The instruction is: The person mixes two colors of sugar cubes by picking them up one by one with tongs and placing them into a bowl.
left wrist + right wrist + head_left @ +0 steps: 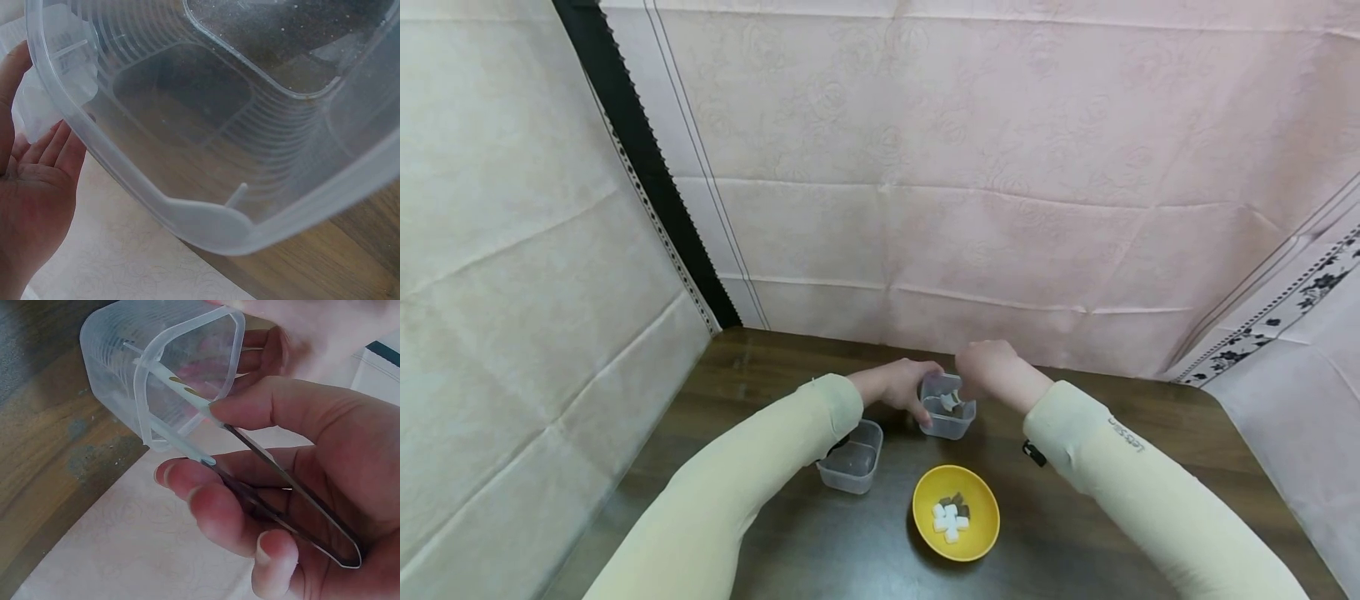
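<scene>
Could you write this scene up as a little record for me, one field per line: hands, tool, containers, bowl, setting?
Left hand: the left hand holds the farther clear container
Right hand: the right hand holds tongs
Tool position: pale tips inside that container's mouth
Its contents: hard to make out
Second container: nearer clear container, beside the left forearm
Bowl: yellow bowl, holding white cubes and brownish pieces
Setting: wooden table, pale cloth behind

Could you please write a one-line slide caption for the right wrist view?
Right hand holding metal tongs, their pale tips reaching into a clear plastic container gripped by the left hand.
</scene>
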Demonstrator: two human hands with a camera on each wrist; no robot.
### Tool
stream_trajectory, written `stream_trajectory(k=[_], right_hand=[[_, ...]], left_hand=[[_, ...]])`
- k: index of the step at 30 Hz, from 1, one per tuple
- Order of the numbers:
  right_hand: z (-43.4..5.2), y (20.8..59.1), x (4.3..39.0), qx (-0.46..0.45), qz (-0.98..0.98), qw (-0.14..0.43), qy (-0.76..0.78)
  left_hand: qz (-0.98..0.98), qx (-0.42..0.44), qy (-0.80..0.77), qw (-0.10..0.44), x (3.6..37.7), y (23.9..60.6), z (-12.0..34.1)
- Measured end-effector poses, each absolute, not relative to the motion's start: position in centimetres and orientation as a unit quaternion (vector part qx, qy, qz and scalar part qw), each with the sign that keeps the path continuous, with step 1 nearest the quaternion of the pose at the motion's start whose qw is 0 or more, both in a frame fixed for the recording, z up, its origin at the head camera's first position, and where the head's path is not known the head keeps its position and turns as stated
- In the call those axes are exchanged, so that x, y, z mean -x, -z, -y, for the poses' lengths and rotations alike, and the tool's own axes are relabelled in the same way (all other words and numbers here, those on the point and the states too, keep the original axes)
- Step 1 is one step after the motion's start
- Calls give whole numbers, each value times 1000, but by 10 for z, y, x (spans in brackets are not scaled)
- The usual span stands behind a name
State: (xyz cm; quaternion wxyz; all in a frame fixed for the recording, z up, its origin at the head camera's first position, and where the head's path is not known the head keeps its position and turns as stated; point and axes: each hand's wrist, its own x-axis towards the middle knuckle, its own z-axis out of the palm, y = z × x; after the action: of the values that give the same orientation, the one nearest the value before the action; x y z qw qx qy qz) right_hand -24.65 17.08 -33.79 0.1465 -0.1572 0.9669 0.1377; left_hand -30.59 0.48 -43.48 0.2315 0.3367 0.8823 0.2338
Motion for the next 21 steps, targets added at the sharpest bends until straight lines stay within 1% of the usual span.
stream_trajectory(k=[5,7,10,13,14,21], right_hand=[[-174,346,257,150,-967,160,-132],[-182,358,269,153,-965,175,-119],[-185,363,277,139,-963,206,-108],[-183,357,275,120,-961,232,-94],[-177,347,267,107,-960,239,-95],[-175,338,255,118,-963,225,-88]], left_hand=[[-881,-334,-238,236,304,434,-5],[-881,-335,-237,237,304,434,-5],[-881,-335,-235,237,304,434,-5],[-882,-335,-233,237,305,434,-5],[-882,-334,-233,237,305,435,-4],[-880,-332,-239,240,305,434,-4]])
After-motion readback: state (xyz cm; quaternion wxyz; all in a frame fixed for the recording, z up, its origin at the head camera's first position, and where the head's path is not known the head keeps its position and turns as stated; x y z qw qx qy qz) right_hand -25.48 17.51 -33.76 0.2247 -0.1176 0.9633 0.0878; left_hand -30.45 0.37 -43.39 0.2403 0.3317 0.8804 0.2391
